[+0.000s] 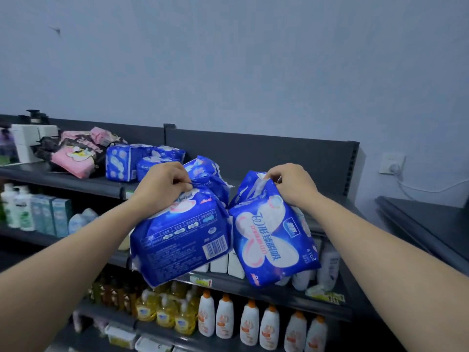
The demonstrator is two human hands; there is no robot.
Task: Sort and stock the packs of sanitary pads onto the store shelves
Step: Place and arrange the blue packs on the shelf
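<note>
L grip (162, 185), R grip (291, 185): pks (182, 240); shelf (76, 183) behind

R blue pack (271, 240) reads "形臻瞬吸" w/ "410" at edge; L pack (177, 237) print too small

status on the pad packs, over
Left hand grips barcode-side blue pack; right hand grips front-side blue pack. Both held before top shelf. Nothing blocking.
</note>
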